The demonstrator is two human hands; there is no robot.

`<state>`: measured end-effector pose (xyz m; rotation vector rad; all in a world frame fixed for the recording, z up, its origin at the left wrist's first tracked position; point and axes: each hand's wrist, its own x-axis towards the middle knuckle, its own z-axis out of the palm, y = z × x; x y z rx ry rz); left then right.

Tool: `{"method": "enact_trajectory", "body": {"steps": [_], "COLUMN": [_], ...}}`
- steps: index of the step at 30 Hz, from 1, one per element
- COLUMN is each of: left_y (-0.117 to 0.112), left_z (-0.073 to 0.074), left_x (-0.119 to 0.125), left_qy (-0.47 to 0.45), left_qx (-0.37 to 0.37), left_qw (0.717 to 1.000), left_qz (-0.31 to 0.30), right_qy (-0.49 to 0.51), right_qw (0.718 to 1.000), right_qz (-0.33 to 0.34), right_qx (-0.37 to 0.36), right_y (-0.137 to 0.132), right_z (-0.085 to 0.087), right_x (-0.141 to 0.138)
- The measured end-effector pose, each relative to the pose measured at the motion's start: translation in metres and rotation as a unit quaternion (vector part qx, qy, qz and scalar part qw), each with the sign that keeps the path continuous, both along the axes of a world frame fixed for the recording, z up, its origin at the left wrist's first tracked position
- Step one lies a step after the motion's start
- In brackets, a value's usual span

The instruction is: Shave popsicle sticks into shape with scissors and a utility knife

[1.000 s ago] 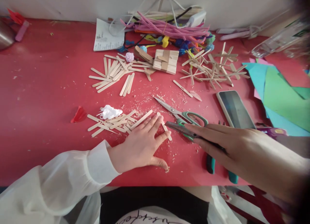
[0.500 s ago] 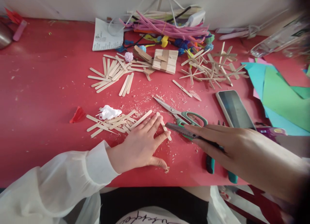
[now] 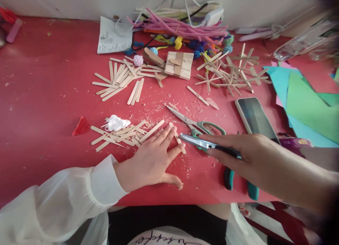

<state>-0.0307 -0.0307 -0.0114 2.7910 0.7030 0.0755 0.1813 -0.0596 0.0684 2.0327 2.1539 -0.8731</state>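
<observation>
My left hand (image 3: 153,158) lies flat with its fingers spread, pressing a wooden craft stick (image 3: 181,145) against the red table. In my right hand (image 3: 249,156) is a utility knife (image 3: 203,143), gripped by its dark handle. The tip of its metal blade meets the stick just beyond my left fingers, touching it or nearly so. Beyond the knife lie green-handled scissors (image 3: 189,121), partly hidden by it. A pile of craft sticks (image 3: 127,133) sits to the left of my left hand, beside a crumpled white piece (image 3: 116,123). Wood shavings are scattered around.
Behind are more loose sticks (image 3: 119,79), a banded stick bundle (image 3: 179,65), crossed stick shapes (image 3: 227,72) and pink pipe cleaners (image 3: 182,26). To the right lie a phone (image 3: 255,118) and coloured paper (image 3: 304,100). Teal-handled pliers (image 3: 253,191) lie beneath my right hand, near the table edge.
The knife blade has tilted and now catches the light, its tip a little further left. My left hand stays on the stick. The whole view has shifted slightly.
</observation>
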Motion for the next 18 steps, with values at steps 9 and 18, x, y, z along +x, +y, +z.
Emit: {"method": "enact_trajectory", "body": {"steps": [9,18], "left_y": [0.0,0.001], "left_z": [0.004,0.004], "left_x": [0.0,0.001], "left_qy": [0.012,0.007], "left_qx": [0.017,-0.011], "left_qw": [1.0,1.0], "left_qz": [-0.001,0.01], "right_qy": [0.117,-0.041], "right_qw": [0.954,0.982], "right_qz": [-0.199,0.117], "right_qx": [-0.19,0.14], "right_y": [-0.001,-0.005], "right_z": [-0.007,0.0], "right_x": [0.012,0.007]}}
